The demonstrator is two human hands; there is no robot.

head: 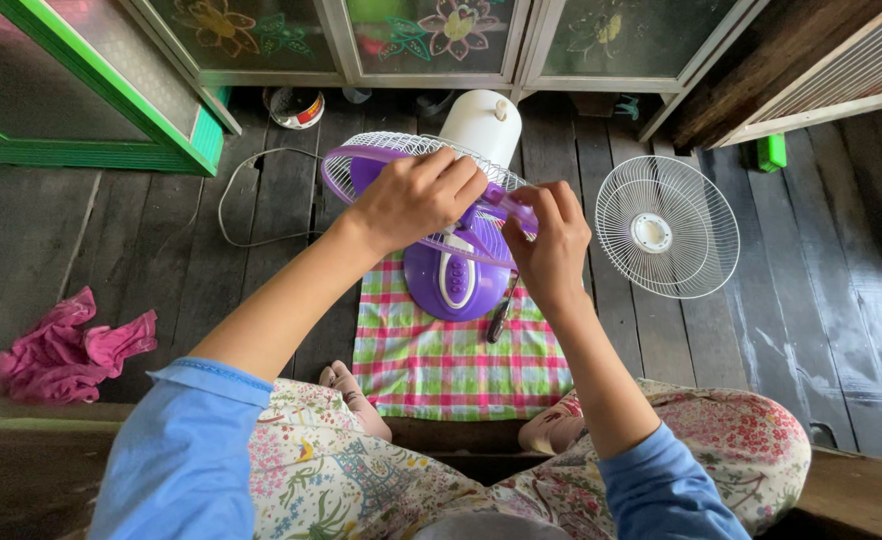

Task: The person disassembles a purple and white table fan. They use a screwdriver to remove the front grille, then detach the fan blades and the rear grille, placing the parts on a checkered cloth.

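Fingers [458, 176] of the left hand [416, 200] are curled down over the purple rim [336, 180] of the fan guard, gripping it from the top. Right hand [551, 235] pinches the same purple rim on the other side, thumb and fingers clenched on the plastic band. That rim wraps the white wire rear guard [401, 146], and the whole thing belongs to a purple desk fan [451, 275] with a white motor housing [483, 125], standing on a pink and green checked cloth [441, 365] on the dark wooden floor [821, 300]. A dark screwdriver-looking tool [501, 315] lies on the cloth just beside the fan base. Further out, the loose white front grille [667, 227] lies flat on the floor to the right, apart from the fan. A white cord [236, 190] loops off to the left, and a crumpled pink rag [66, 350] sits well apart at the far left.
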